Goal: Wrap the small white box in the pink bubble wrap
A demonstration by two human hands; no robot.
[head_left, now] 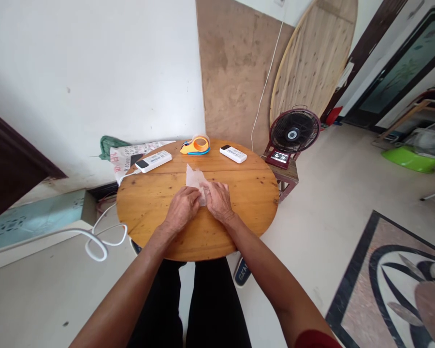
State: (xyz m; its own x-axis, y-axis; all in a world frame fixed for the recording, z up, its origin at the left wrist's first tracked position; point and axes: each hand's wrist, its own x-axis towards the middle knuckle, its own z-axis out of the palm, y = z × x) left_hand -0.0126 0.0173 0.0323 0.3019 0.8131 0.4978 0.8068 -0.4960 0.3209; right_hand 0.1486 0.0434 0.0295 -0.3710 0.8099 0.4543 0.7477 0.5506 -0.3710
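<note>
Logged a thin whitish tissue-like sheet (195,177) just left of frame centre, on the round wooden desk (252,198), with grip of left hand (183,208) clamped on its lower left part and grip of right hand (219,199) clamped on its right side, exact finger contact partly hidden. Judged very light, limp and easily torn, hardly slippery; best held lightly by opposite lower edges between thumb and fingertips, without hard pulling. Noted farther back, at upper centre of the frame, an orange tape dispenser (187,148), well apart from both hands.
</note>
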